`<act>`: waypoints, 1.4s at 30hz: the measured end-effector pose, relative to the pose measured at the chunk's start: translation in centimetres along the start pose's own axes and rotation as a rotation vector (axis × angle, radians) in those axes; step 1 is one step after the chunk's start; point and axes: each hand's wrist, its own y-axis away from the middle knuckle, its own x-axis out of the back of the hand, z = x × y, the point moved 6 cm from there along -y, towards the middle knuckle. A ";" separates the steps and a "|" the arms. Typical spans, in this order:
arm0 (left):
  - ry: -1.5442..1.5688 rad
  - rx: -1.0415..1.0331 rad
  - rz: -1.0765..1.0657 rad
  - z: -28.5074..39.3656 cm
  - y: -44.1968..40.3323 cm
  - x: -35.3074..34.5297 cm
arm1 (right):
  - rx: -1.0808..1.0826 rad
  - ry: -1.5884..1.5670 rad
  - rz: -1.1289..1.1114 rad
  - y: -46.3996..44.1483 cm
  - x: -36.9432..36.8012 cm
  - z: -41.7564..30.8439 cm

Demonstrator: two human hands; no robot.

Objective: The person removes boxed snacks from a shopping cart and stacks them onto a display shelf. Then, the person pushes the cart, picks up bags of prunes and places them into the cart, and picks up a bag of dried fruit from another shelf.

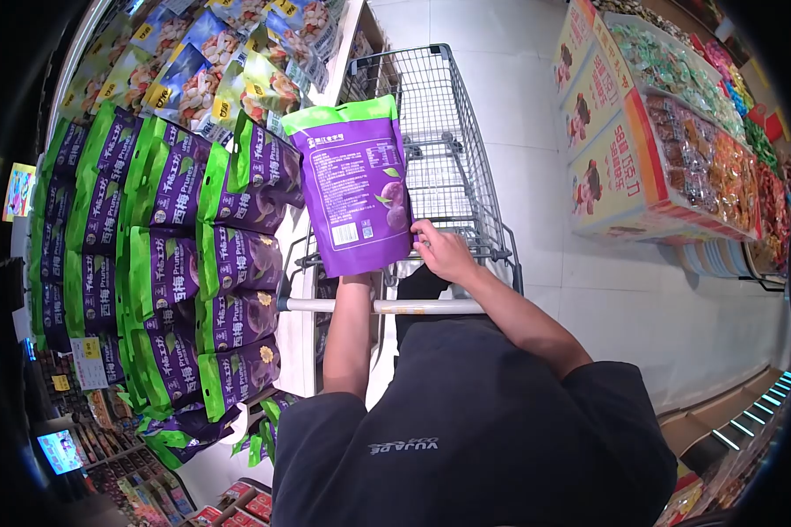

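A purple pouch with a green top (pixel 351 189) is held up over the near left part of a wire shopping cart (pixel 431 88), its printed back with a barcode facing me. My right hand (pixel 444 253) grips the pouch at its lower right edge, fingers bent around it. My left hand is behind the pouch's bottom; only the wrist and forearm show, and the fingers are hidden. The cart's pale handle bar (pixel 395 306) runs below the pouch, across in front of my body.
Rows of purple and green prune pouches (pixel 171 184) stand at the left, with nut bags (pixel 193 75) above them. A display box (pixel 602 132) of wrapped sweets (pixel 703 158) is at the right. Pale floor tiles (pixel 536 290) lie between cart and display.
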 end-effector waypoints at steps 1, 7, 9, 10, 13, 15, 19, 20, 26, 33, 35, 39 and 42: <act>0.001 0.002 0.000 -0.2 0.1 -0.3 | -0.001 -0.001 0.000 0.0 0.1 -0.1; 0.011 -0.004 -0.013 0.6 -0.4 -0.4 | -0.031 0.022 -0.020 0.0 0.2 0.0; 0.014 -0.001 -0.011 0.7 -0.6 -0.5 | -0.003 0.008 -0.001 0.0 0.0 -0.1; 0.016 0.001 -0.009 0.6 -0.3 -0.5 | -0.004 0.008 -0.004 0.1 0.0 -0.1; 0.023 0.002 -0.006 0.8 0.2 -0.2 | -0.033 -0.003 -0.026 0.2 0.2 -0.2; 0.026 0.001 -0.007 0.6 0.1 -0.8 | -0.033 0.007 -0.026 0.3 0.4 -0.4; 0.031 0.000 -0.014 1.0 0.3 -0.9 | -0.046 0.030 -0.024 0.5 0.6 -0.4; 0.032 0.001 -0.017 1.0 0.3 -1.0 | -0.043 0.026 -0.027 0.6 0.6 -0.3; 0.037 0.002 -0.026 1.1 1.2 -1.7 | -0.012 0.011 -0.013 1.0 0.8 -0.3; 0.041 -0.001 -0.025 1.7 1.8 -1.8 | -0.015 0.031 -0.019 1.2 1.4 -0.4; 0.042 -0.001 -0.027 1.7 1.6 -2.2 | 0.000 0.027 -0.009 1.2 1.4 -0.4; 0.044 0.000 -0.038 1.9 1.6 -2.6 | 0.007 0.028 -0.011 1.2 1.8 -0.6; 0.046 0.006 -0.049 2.1 1.7 -2.6 | 0.005 0.022 -0.012 1.2 1.8 -0.7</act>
